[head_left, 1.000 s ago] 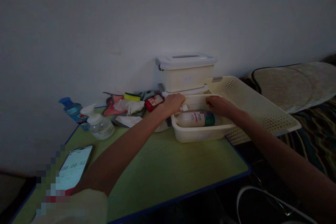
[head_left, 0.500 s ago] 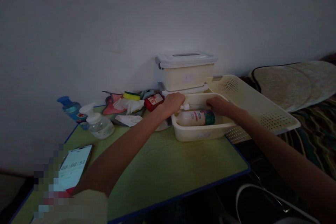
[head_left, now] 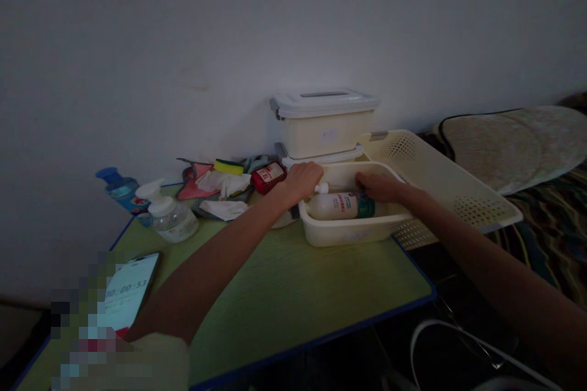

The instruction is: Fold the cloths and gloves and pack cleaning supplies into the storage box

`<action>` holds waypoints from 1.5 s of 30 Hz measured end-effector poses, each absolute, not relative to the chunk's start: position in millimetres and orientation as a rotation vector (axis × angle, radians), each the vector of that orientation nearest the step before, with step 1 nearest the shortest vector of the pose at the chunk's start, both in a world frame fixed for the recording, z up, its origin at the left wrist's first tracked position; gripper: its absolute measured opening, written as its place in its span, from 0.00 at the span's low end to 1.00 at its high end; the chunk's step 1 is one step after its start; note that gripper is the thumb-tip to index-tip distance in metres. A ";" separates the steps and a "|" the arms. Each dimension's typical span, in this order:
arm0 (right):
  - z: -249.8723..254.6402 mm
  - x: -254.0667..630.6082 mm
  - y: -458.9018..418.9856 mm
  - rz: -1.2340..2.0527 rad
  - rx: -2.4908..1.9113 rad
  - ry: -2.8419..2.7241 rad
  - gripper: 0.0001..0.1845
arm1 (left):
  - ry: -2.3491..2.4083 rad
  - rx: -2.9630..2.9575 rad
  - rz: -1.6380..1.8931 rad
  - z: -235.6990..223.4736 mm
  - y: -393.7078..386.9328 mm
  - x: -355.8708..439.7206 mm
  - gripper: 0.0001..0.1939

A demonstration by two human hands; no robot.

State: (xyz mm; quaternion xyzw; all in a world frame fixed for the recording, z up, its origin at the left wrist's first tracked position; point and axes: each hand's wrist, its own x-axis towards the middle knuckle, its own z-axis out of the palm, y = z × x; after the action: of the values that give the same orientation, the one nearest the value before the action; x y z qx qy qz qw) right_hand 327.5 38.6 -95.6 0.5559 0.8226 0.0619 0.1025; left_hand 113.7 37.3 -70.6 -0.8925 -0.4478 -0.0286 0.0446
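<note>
A cream plastic box [head_left: 348,237] without a lid stands at the table's right side. Inside it a white pump bottle [head_left: 326,206] with a green-ended label lies on its side, its pump pointing left. My left hand [head_left: 303,182] is closed over the box's left rim, beside the pump. My right hand [head_left: 378,187] reaches into the box from the right, just behind the bottle's base. Its fingers are curled together, and whatever they pinch is hidden.
Behind stand stacked lidded boxes [head_left: 328,128]; a perforated basket [head_left: 440,177] is at right. Left on the green table [head_left: 266,293] are a red-packaged item [head_left: 268,178], sponge [head_left: 228,166], cloths [head_left: 197,180], clear pump bottle [head_left: 172,220], blue bottle [head_left: 120,190] and phone [head_left: 128,290].
My right hand has shifted slightly left and lower inside the box, towards the bottle. My left hand stays on the rim. The phone's timer has gone from 52 to 53 seconds.
</note>
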 end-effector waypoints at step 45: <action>-84.3 330.7 35.0 0.145 2.132 2.828 0.08 | -1.830 -2.504 -0.579 -193.7 -19.0 -41.6 0.32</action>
State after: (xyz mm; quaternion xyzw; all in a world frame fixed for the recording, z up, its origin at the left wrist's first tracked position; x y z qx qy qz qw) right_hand 330.7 35.0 -84.3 0.5894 0.7817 0.0402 -0.1999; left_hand -41.6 -19.0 -193.7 -0.7935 -0.5801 -0.1836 -0.0067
